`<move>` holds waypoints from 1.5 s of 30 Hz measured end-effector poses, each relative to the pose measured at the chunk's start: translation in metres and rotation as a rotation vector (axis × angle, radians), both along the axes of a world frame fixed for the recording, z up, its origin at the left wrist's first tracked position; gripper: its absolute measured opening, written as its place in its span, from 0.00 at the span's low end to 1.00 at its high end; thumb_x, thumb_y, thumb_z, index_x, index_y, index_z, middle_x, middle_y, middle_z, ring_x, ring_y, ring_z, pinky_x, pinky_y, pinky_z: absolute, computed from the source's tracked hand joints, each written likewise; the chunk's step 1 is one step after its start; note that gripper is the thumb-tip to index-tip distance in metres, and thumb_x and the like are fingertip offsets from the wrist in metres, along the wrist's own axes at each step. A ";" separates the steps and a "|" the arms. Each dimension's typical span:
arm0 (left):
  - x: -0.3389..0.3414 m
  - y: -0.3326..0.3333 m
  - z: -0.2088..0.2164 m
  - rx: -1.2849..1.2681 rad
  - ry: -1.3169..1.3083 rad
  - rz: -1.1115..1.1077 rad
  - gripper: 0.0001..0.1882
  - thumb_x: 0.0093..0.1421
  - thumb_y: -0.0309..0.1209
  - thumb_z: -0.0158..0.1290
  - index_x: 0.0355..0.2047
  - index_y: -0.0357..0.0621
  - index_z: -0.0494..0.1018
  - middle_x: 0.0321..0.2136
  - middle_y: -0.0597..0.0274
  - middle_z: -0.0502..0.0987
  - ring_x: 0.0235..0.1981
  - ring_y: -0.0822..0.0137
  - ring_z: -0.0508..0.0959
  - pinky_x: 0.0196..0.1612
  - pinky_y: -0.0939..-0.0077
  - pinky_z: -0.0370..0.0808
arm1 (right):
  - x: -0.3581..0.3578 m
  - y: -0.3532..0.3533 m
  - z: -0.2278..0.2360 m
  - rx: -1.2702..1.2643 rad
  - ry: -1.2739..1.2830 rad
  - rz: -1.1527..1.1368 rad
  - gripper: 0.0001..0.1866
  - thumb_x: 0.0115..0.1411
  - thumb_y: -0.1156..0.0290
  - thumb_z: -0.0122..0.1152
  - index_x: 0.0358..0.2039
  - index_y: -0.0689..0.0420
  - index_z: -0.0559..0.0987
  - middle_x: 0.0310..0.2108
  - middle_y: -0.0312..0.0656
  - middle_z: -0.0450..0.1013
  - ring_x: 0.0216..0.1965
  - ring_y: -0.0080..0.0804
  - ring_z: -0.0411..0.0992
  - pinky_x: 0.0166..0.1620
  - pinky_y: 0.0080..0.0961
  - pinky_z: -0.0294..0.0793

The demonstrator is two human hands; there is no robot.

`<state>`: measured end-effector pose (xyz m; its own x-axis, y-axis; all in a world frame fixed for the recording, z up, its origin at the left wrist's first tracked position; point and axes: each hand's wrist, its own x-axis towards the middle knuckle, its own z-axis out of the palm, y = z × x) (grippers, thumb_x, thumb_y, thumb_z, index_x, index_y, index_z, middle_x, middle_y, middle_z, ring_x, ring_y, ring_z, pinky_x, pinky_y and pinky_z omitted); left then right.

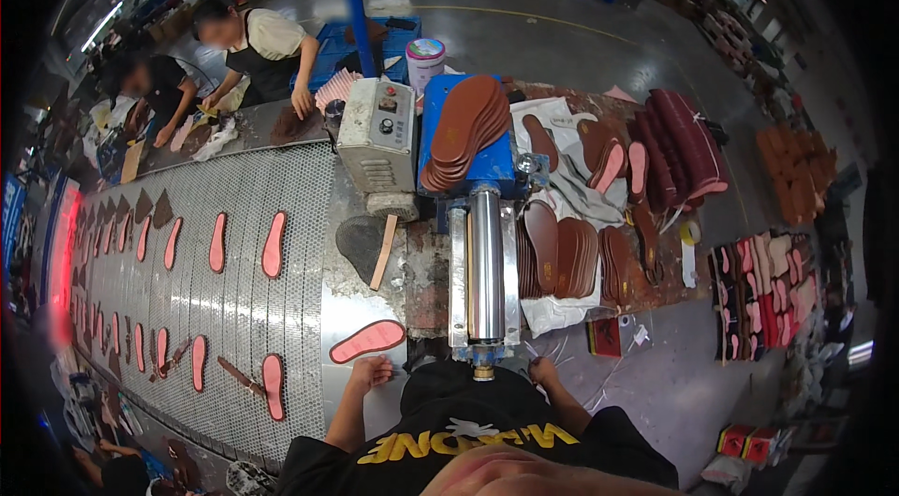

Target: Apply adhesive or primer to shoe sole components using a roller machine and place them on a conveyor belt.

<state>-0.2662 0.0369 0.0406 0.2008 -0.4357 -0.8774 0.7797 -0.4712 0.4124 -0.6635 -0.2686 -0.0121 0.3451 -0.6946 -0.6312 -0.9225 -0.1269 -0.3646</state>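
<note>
A pink insole with a dark rim (367,341) lies flat on the smooth metal plate left of the roller machine. Just below its near edge is my left hand (372,372), fingers curled; what they hold, if anything, is hidden. On the other side of the machine's shiny steel roller (485,264), my right hand (543,371) is closed near the front of the bench, by a thin pale strip. I cannot make out what is in its fingers. Brown insoles (466,135) are stacked on top of the blue machine housing (507,179).
At left runs a mesh conveyor (239,299) carrying two rows of pink insoles. A grey control box (377,133) and a blue post (354,4) rise behind the plate. Brown insole stacks (575,257) stand right of the roller. Two co-workers (267,46) work at the far left.
</note>
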 end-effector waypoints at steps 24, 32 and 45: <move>0.003 0.011 -0.019 -0.140 0.036 0.018 0.07 0.57 0.32 0.50 0.31 0.41 0.72 0.23 0.62 0.76 0.22 0.68 0.76 0.29 0.73 0.76 | 0.025 -0.009 0.031 0.185 0.162 0.102 0.15 0.46 0.67 0.52 0.30 0.64 0.77 0.31 0.56 0.74 0.35 0.50 0.74 0.38 0.38 0.72; 0.003 0.009 -0.013 -0.174 0.038 0.024 0.06 0.57 0.31 0.50 0.30 0.42 0.72 0.22 0.63 0.76 0.21 0.68 0.76 0.27 0.74 0.77 | 0.019 -0.008 0.018 0.062 0.106 0.140 0.10 0.43 0.72 0.50 0.22 0.64 0.78 0.21 0.53 0.74 0.25 0.46 0.75 0.31 0.36 0.73; 0.005 0.004 -0.014 -0.107 0.077 0.033 0.05 0.56 0.30 0.51 0.30 0.41 0.72 0.23 0.61 0.77 0.21 0.67 0.76 0.28 0.73 0.77 | 0.025 -0.007 0.029 0.093 0.183 0.061 0.15 0.46 0.66 0.52 0.32 0.62 0.78 0.36 0.55 0.74 0.39 0.49 0.73 0.42 0.37 0.72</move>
<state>-0.2615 0.0413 0.0265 0.1505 -0.5220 -0.8396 0.8253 -0.4012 0.3974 -0.6382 -0.2751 0.0172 0.2579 -0.6119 -0.7477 -0.9661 -0.1577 -0.2042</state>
